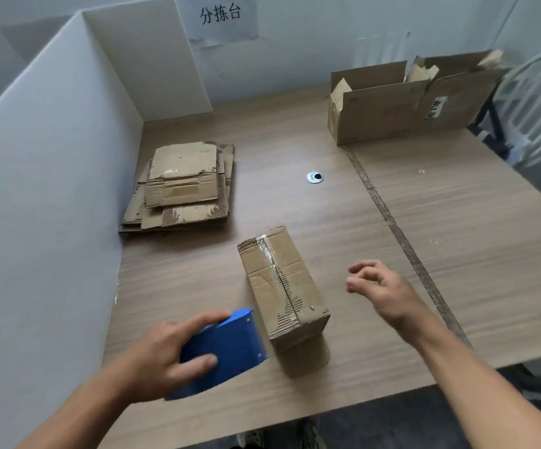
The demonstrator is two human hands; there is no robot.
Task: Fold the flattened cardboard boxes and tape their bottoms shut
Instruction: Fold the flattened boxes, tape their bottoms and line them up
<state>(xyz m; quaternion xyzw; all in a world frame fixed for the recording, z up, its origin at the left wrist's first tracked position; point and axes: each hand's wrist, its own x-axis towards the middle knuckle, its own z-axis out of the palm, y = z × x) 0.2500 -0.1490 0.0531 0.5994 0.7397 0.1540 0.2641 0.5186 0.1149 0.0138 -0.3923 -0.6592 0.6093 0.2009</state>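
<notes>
A small folded cardboard box (282,286) stands near the table's front, with clear tape running along the seam of its upward face. Just left of it is a blue tape dispenser (230,348); my left hand (162,358) grips it, thumb and fingers wrapped around its body. To the right of the box my right hand (382,286) hovers above the table with loosely curled fingers, holding nothing and not touching the box. A stack of flattened cardboard boxes (181,186) lies at the back left.
A white partition (52,189) walls the table's left side and back corner. Two large open cardboard boxes (392,105) stand at the back right. A round cable grommet (314,177) sits mid-table, and a tape strip (389,218) runs diagonally across the wooden table (473,254).
</notes>
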